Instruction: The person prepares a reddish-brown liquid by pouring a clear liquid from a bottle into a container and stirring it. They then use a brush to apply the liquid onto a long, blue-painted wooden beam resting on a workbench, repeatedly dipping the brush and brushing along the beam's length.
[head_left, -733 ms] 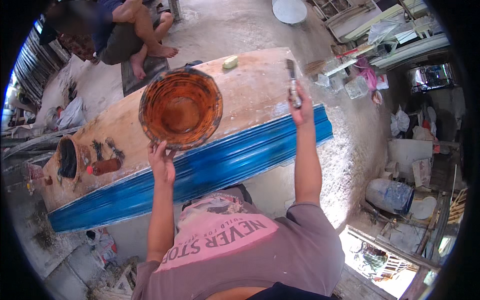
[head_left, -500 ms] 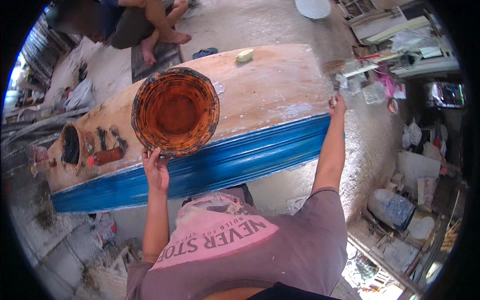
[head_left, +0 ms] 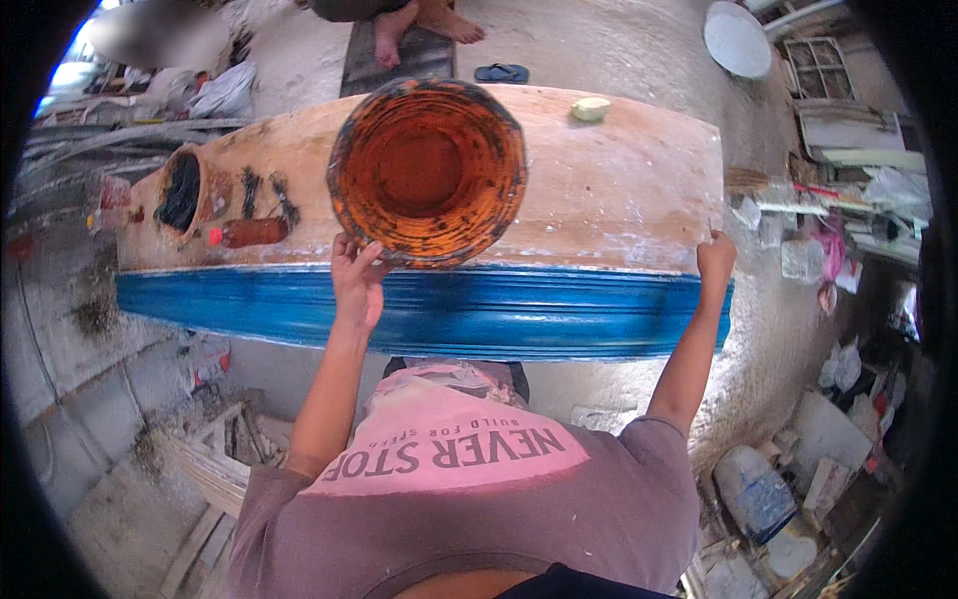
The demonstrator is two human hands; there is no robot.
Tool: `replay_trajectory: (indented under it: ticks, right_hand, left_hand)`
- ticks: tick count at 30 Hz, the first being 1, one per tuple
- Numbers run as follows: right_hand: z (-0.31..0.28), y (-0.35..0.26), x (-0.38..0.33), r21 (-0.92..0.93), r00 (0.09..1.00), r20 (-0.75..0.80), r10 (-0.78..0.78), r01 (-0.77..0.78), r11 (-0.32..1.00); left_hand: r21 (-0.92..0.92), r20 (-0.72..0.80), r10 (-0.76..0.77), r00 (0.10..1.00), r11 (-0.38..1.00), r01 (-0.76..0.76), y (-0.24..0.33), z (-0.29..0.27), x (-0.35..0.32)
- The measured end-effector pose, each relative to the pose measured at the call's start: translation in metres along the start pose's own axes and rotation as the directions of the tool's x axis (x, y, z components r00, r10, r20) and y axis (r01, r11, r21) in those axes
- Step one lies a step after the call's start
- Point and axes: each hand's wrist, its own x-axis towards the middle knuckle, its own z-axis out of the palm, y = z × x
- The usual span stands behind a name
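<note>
Bowl (head_left: pixel 427 172), round, rust-orange inside with a dark crusted rim, sits tilted above the middle of the hull (head_left: pixel 619 205), its near rim pinched by the left hand (head_left: pixel 356 283). The right hand (head_left: pixel 716 258) is closed on the hull's right end; what it grips I cannot tell. The hull is pale, chalky wood with a glossy blue band (head_left: pixel 429 311) along its near edge. Bare concrete lies beyond the far edge; clutter crowds the right

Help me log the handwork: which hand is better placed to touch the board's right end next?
Right. The right hand is at the board's right end; the left hand is busy gripping the orange bucket.
</note>
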Motion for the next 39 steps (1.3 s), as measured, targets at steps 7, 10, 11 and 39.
replay_trajectory:
  ticks: [7, 10, 11, 39]
  right_hand:
    - [-0.085, -0.199, -0.154, 0.727, 0.899, -0.133, -0.416, 0.374, 0.576]
    - [-0.045, -0.271, -0.184, 0.733, 0.725, -0.155, -0.671, 0.540, 0.414]
    - [-0.023, -0.289, -0.188, 0.686, 0.711, -0.242, -0.661, 0.607, 0.401]
    - [0.001, -0.321, -0.267, 0.853, 0.869, -0.231, -0.438, 0.398, 0.339]
  left_hand:
    - [0.103, 0.091, 0.102, 0.991, 0.988, -0.111, -0.005, 0.024, 0.003]
    - [0.182, 0.190, 0.208, 0.959, 0.953, -0.243, -0.011, 0.022, 0.003]
    - [0.192, 0.234, 0.256, 0.938, 0.933, -0.303, -0.011, 0.025, 0.003]
    - [0.132, 0.658, 0.451, 0.603, 0.719, -0.682, 0.032, 0.032, -0.020]
